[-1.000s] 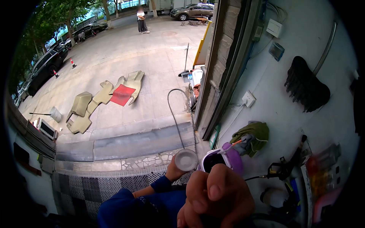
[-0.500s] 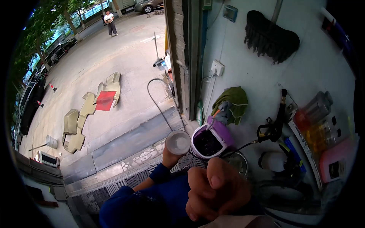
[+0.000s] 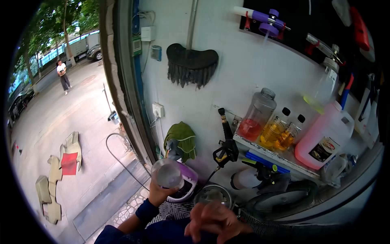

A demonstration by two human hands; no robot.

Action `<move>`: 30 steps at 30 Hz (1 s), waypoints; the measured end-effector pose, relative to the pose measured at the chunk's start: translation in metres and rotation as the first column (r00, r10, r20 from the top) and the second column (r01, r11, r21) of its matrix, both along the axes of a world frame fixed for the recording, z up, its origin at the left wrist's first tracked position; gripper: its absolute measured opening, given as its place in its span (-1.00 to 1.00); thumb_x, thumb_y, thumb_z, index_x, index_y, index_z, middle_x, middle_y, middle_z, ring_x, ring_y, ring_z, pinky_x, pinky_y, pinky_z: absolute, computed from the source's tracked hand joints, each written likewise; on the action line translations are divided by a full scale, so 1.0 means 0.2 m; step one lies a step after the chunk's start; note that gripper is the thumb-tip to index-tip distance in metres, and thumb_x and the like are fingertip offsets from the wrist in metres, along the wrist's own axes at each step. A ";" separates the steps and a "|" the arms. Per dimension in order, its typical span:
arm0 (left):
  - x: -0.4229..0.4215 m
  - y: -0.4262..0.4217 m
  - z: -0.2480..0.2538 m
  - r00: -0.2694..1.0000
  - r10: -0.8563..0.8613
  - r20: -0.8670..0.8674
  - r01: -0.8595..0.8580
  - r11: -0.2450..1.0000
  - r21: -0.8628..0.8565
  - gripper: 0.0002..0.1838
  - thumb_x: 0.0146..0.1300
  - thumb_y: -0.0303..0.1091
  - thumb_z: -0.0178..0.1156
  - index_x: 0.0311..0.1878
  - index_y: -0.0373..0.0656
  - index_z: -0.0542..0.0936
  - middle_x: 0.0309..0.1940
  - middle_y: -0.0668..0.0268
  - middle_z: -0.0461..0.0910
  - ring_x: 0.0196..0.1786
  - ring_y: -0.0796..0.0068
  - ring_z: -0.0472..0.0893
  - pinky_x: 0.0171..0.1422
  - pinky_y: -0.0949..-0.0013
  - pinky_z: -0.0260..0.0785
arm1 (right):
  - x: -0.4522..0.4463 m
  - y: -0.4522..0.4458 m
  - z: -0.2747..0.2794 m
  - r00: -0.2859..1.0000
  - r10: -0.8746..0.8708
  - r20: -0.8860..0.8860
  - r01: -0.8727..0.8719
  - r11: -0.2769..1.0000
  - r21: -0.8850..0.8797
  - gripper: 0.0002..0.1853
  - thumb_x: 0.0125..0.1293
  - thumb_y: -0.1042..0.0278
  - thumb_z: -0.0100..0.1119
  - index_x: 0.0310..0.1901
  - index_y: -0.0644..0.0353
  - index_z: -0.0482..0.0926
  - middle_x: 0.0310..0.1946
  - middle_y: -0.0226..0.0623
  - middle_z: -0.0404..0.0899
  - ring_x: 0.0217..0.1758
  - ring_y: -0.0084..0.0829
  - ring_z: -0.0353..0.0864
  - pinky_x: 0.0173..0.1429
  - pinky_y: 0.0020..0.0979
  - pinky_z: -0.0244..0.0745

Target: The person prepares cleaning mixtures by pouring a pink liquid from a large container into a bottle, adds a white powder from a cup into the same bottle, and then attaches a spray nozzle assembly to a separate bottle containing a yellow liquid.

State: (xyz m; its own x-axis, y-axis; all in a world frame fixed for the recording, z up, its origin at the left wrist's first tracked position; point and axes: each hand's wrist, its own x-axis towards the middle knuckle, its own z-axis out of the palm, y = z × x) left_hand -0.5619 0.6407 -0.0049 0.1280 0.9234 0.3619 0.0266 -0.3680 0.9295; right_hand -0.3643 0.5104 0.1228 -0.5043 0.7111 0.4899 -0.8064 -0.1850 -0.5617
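My left hand is wrapped around a clear round container, held up with one circular end facing me. What kind of container it is I cannot tell. Behind it stands a purple and white bucket, partly covered from view. Low in front of me is my right hand, blurred, its fingers curled in. Whatever may be between those fingers is hidden. A metal-rimmed round pot or bucket sits just beyond the right hand.
A shelf on the right carries a jar of red liquid, amber bottles and a pink jug. A spray gun, spray bottle, green cloth and brush are by the wall. Outside, a person stands.
My view has turned right, bringing the whole shelf in. My left hand still holds the container, now in front of the purple bucket. My right hand has dropped lower and farther from the camera.
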 end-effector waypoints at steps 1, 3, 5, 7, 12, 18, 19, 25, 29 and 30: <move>0.03 0.02 0.03 1.000 -0.027 0.009 0.027 1.000 0.009 0.00 -0.29 -0.44 0.60 0.29 -0.32 0.27 0.12 0.17 0.52 0.20 0.29 0.51 0.32 0.25 0.35 | 0.04 0.02 -0.05 0.968 -0.251 0.020 0.251 0.968 -0.026 -0.38 0.13 0.46 0.37 0.20 0.20 0.29 0.06 -0.11 0.33 -0.07 -0.18 0.56 0.28 0.01 0.34; 0.08 0.04 0.11 0.993 -0.116 0.018 0.117 0.990 -0.079 0.02 -0.25 -0.43 0.61 0.33 -0.29 0.24 0.15 0.18 0.49 0.23 0.32 0.48 0.35 0.26 0.32 | 0.12 0.06 -0.13 0.746 -0.647 0.155 0.655 0.755 -0.001 -0.31 0.09 0.32 0.45 0.21 0.22 0.29 0.03 -0.18 0.40 -0.03 -0.23 0.56 0.26 -0.07 0.40; 0.18 0.07 0.17 0.975 -0.127 0.182 0.133 0.991 -0.021 0.01 -0.20 -0.43 0.58 0.37 -0.21 0.23 0.19 0.19 0.43 0.23 0.35 0.46 0.31 0.29 0.32 | 0.21 0.13 -0.19 0.470 -0.857 0.211 0.860 0.498 0.108 -0.34 0.11 0.30 0.42 0.20 0.24 0.30 -0.01 -0.28 0.42 -0.04 -0.33 0.55 0.23 -0.18 0.43; 0.23 0.11 0.24 0.979 -0.146 0.146 0.143 0.989 0.025 0.01 -0.18 -0.42 0.57 0.38 -0.19 0.21 0.21 0.19 0.39 0.24 0.38 0.43 0.32 0.29 0.30 | 0.30 0.16 -0.29 0.371 -0.906 0.204 0.902 0.404 0.151 -0.39 0.16 0.34 0.36 0.20 0.24 0.30 -0.02 -0.31 0.42 -0.05 -0.39 0.54 0.22 -0.23 0.43; 0.39 0.19 0.51 0.959 -0.178 0.221 0.149 0.979 0.142 0.02 -0.21 -0.39 0.59 0.36 -0.23 0.21 0.17 0.20 0.41 0.21 0.39 0.43 0.34 0.31 0.25 | 0.41 0.19 -0.38 0.285 -0.892 0.351 0.952 0.306 0.005 -0.53 0.22 0.56 0.18 0.17 0.17 0.35 -0.07 -0.38 0.41 -0.05 -0.46 0.49 0.14 -0.35 0.40; 0.53 0.31 0.75 0.934 -0.272 0.233 0.237 0.957 0.169 -0.10 -0.16 -0.45 0.56 0.26 -0.32 0.25 0.11 0.15 0.45 0.16 0.41 0.48 0.23 0.37 0.37 | 0.46 0.24 -0.43 0.346 -0.868 0.357 0.926 0.378 0.023 -0.53 0.24 0.61 0.17 0.18 0.17 0.36 -0.02 -0.33 0.42 -0.09 -0.40 0.55 0.13 -0.38 0.39; 0.55 0.31 0.79 0.946 -0.271 0.179 0.238 0.953 0.189 -0.10 -0.15 -0.44 0.55 0.26 -0.33 0.24 0.10 0.12 0.47 0.14 0.36 0.52 0.21 0.34 0.41 | 0.46 0.24 -0.44 0.365 -0.862 0.351 0.914 0.403 0.038 -0.53 0.25 0.58 0.17 0.20 0.18 0.35 0.00 -0.31 0.42 -0.04 -0.38 0.55 0.17 -0.35 0.38; 0.73 0.39 0.95 0.962 -0.271 0.022 0.260 0.941 0.215 -0.07 -0.15 -0.37 0.58 0.28 -0.33 0.24 0.08 0.08 0.51 0.03 0.33 0.59 0.12 0.33 0.48 | 0.52 0.37 -0.27 0.245 -0.907 0.343 0.887 0.352 0.297 -0.37 0.30 0.46 0.19 0.37 0.23 0.20 0.29 -0.19 0.27 0.32 -0.28 0.36 0.37 -0.25 0.24; 0.86 0.38 1.03 0.960 -0.281 -0.005 0.273 0.927 0.257 -0.08 -0.12 -0.37 0.57 0.28 -0.33 0.23 0.09 0.07 0.46 -0.01 0.36 0.59 0.07 0.32 0.51 | 0.57 0.48 -0.15 0.218 -0.933 0.286 0.825 0.333 0.458 -0.26 0.34 0.37 0.18 0.47 0.24 0.06 0.48 -0.12 0.04 0.49 -0.23 0.15 0.45 -0.20 0.12; 0.89 0.38 1.05 0.958 -0.288 -0.017 0.282 0.924 0.260 -0.08 -0.12 -0.37 0.57 0.28 -0.33 0.23 0.09 0.07 0.46 -0.01 0.36 0.59 0.07 0.32 0.51 | 0.58 0.51 -0.13 0.215 -0.936 0.277 0.832 0.325 0.451 -0.26 0.34 0.37 0.18 0.47 0.24 0.06 0.48 -0.12 0.04 0.49 -0.23 0.15 0.45 -0.20 0.12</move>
State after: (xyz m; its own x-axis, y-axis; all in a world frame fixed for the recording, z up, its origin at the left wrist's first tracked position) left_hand -0.3840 0.7173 0.2052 0.3619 0.7243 0.5869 -0.1328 -0.5831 0.8015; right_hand -0.2485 0.6119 0.0959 0.2320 0.7685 0.5963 -0.0397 0.6200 -0.7836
